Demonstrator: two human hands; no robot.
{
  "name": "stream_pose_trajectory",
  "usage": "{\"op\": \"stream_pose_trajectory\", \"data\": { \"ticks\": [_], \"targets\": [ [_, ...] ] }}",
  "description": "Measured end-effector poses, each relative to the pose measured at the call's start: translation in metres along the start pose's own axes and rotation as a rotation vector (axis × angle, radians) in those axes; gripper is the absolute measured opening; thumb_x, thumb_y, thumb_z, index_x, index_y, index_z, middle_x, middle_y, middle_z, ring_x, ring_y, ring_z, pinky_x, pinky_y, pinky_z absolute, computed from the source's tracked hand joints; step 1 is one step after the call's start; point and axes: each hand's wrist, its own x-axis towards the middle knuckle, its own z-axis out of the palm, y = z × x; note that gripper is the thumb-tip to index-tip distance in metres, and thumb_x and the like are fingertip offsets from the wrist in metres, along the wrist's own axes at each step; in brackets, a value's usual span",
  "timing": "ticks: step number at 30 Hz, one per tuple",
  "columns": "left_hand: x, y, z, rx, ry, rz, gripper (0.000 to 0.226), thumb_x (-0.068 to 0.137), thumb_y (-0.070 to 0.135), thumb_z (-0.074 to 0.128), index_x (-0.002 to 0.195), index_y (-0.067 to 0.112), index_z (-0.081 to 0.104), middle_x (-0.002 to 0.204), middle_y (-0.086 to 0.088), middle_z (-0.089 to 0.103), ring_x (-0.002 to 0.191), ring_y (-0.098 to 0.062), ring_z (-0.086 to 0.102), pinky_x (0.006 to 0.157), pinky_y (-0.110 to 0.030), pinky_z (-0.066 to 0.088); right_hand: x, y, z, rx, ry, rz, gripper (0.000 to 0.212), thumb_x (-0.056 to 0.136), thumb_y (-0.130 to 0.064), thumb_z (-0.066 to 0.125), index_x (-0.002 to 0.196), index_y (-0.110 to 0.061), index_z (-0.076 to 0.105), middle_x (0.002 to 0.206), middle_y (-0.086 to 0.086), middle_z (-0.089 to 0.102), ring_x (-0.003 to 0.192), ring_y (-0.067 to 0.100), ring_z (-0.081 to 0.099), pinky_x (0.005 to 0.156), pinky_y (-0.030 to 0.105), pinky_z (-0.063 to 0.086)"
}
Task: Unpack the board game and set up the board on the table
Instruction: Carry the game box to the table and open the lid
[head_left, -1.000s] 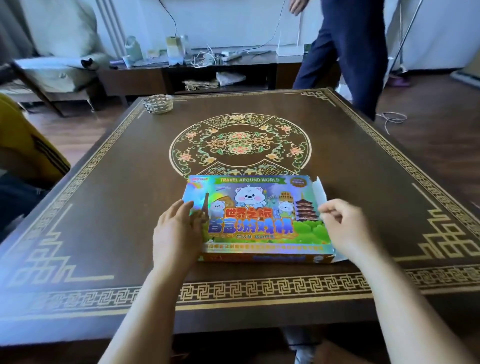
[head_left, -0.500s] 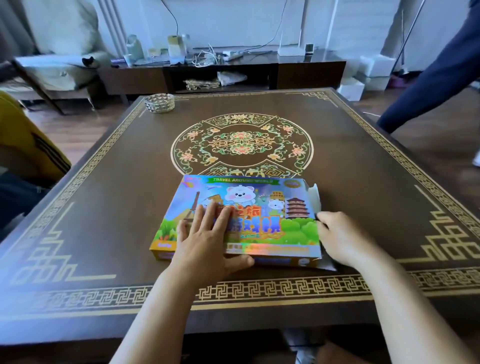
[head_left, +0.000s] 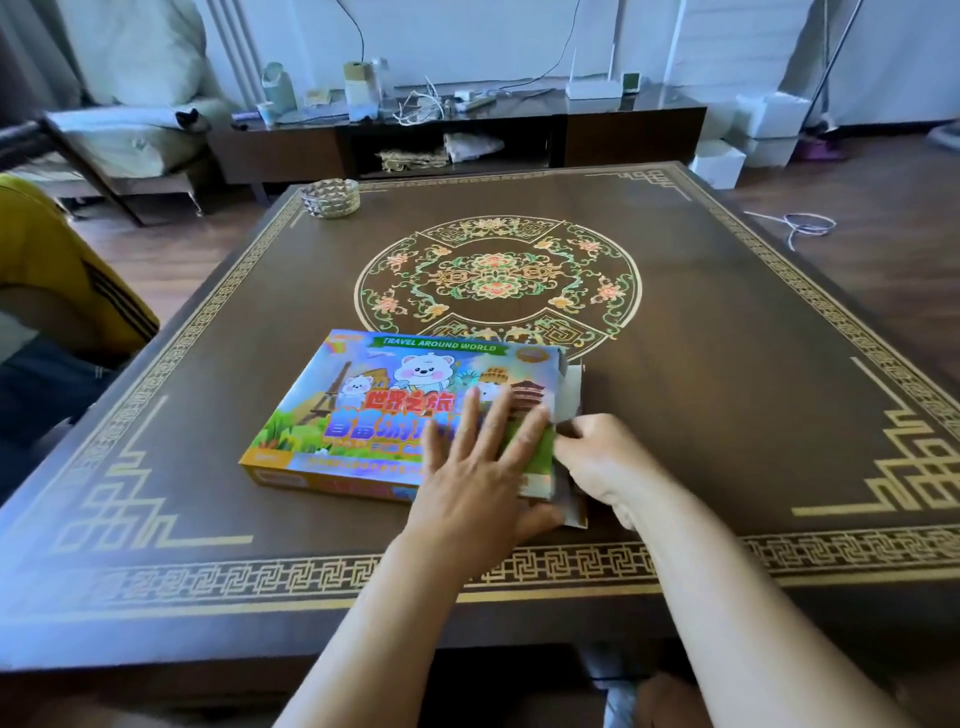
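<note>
Game box (head_left: 363, 415) is laid flat near the front edge of the desk (head_left: 727, 364), its long axis running left to right, slightly skewed. It is pressed down by the left hand (head_left: 483, 467), whose straight fingers (head_left: 524, 431) are spread over its right half. At the opened right end, just beside them, the flap (head_left: 571, 387) is met by the right hand (head_left: 605, 460), fingers curled; whether anything is pinched cannot be told.

Left hand (head_left: 470, 470) covers the box's (head_left: 363, 410) near right corner and part of the title. Right hand's (head_left: 605, 457) fingertips are tucked behind the box's right end, so can't tell its grip. Table's (head_left: 727, 364) near corners run off frame.
</note>
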Motion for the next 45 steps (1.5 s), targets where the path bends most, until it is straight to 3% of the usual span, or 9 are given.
{"op": "stream_pose_trajectory", "data": {
  "ticks": [2,7,12,15,18,22,28,34,45],
  "targets": [
    [0.004,0.007,0.001,-0.022,0.032,0.057,0.086,0.072,0.072,0.025,0.149,0.039,0.010,0.160,0.003,0.006,0.146,-0.028,-0.005,0.108,-0.065,0.020,-0.001,-0.002,0.002,-0.106,0.088,-0.026,0.022,0.090,-0.017,0.051,0.079,-0.007,0.067,0.083,0.010,0.068,0.080,0.027,0.065,0.069,0.032,0.051],
    [0.004,0.012,-0.002,-0.017,-0.135,-0.035,0.084,0.081,0.072,0.034,0.147,0.043,-0.009,0.157,0.012,-0.021,0.144,-0.021,-0.024,0.111,-0.061,0.000,0.002,0.000,0.000,-0.141,0.151,-0.020,0.026,0.088,-0.020,0.053,0.066,-0.009,0.060,0.076,0.010,0.065,0.075,0.029,0.063,0.066,0.034,0.051],
    [0.000,0.008,-0.004,-0.038,-0.201,-0.142,0.087,0.083,0.069,0.043,0.148,0.042,-0.008,0.157,0.012,-0.019,0.144,-0.023,-0.023,0.108,-0.067,0.000,0.012,0.009,-0.021,-0.172,0.236,0.052,0.041,0.081,-0.003,0.051,0.046,-0.013,0.033,0.047,0.003,0.030,0.049,0.024,0.031,0.045,0.029,0.019],
    [0.001,0.006,-0.003,-0.041,-0.210,-0.171,0.086,0.084,0.069,0.041,0.147,0.041,-0.011,0.157,0.011,-0.020,0.143,-0.023,-0.025,0.107,-0.068,-0.001,0.016,0.022,-0.043,-0.178,0.272,0.096,0.039,0.080,-0.002,0.050,0.045,-0.012,0.036,0.047,0.004,0.032,0.046,0.021,0.030,0.046,0.027,0.019],
    [0.003,0.007,-0.002,-0.028,-0.234,-0.188,0.085,0.085,0.070,0.038,0.147,0.041,-0.012,0.157,0.009,-0.021,0.143,-0.024,-0.026,0.106,-0.069,-0.002,0.017,0.034,-0.068,-0.113,0.327,0.167,0.021,0.080,-0.005,0.053,0.060,-0.004,0.060,0.063,0.013,0.056,0.061,0.023,0.051,0.058,0.029,0.036],
    [0.005,0.010,-0.003,-0.026,-0.259,-0.216,0.085,0.086,0.069,0.036,0.147,0.039,-0.014,0.157,0.007,-0.023,0.142,-0.026,-0.027,0.105,-0.070,-0.003,0.012,0.048,-0.090,-0.115,0.398,0.157,0.022,0.085,-0.009,0.052,0.083,0.009,0.065,0.068,0.011,0.051,0.067,0.020,0.044,0.061,0.029,0.032],
    [0.010,0.035,0.002,0.056,-0.172,-0.013,0.086,0.089,0.059,0.043,0.147,0.036,-0.016,0.156,0.007,-0.025,0.137,-0.020,-0.033,0.108,-0.064,-0.009,-0.002,0.034,-0.074,-0.275,0.365,0.076,0.031,0.097,-0.032,0.041,0.122,-0.017,0.051,0.111,0.008,0.061,0.087,0.025,0.053,0.071,0.030,0.040],
    [0.012,0.038,0.005,0.008,-0.239,-0.083,0.077,0.095,0.053,0.036,0.149,0.032,-0.014,0.156,0.008,-0.024,0.143,-0.022,-0.026,0.107,-0.068,-0.005,0.000,0.033,-0.067,-0.432,0.455,0.112,0.025,0.098,-0.018,0.039,0.122,-0.015,0.046,0.116,0.011,0.059,0.088,0.029,0.052,0.063,0.026,0.033],
    [-0.013,0.002,-0.012,0.016,-0.338,-0.291,0.067,0.100,0.044,0.026,0.150,0.022,-0.014,0.157,0.006,-0.023,0.144,-0.015,-0.023,0.105,-0.071,0.004,-0.009,0.042,-0.099,-0.373,0.586,0.142,0.029,0.098,-0.014,0.039,0.123,-0.011,0.053,0.122,0.017,0.059,0.108,0.037,0.055,0.081,0.035,0.043]
  ]
}}
